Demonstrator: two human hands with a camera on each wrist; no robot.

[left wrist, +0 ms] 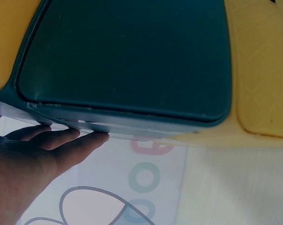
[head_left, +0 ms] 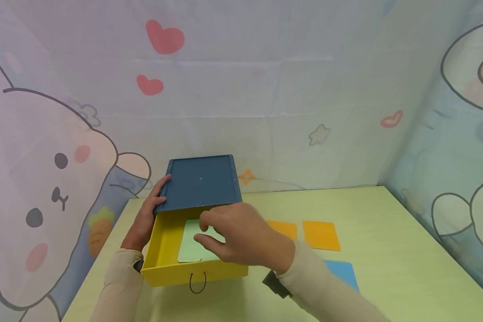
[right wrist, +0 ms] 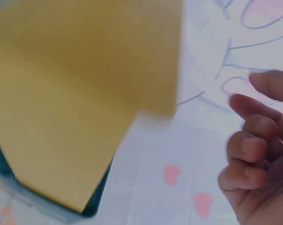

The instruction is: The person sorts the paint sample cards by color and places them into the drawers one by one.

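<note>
A yellow drawer [head_left: 167, 276] with a thin dark loop handle [head_left: 197, 290] stands pulled out of a dark blue box casing [head_left: 203, 183]. Inside the drawer lies a pale green card [head_left: 190, 246] with rounded corners. My left hand [head_left: 145, 219] rests along the casing's left side; in the left wrist view its straight fingers [left wrist: 82, 149] touch that side. Over the drawer's right part hovers my right hand [head_left: 247, 235], thumb and index finger apart with nothing between them. It hides part of the card. The right wrist view shows its other fingers [right wrist: 247, 145] loosely curled.
Right of the drawer lie two orange cards, one [head_left: 321, 235] in full view and one [head_left: 283, 229] partly hidden by my right hand. A blue card [head_left: 342, 273] is nearer, partly covered by my sleeve. A printed cloth [head_left: 285, 98] hangs behind the pale table [head_left: 410, 268].
</note>
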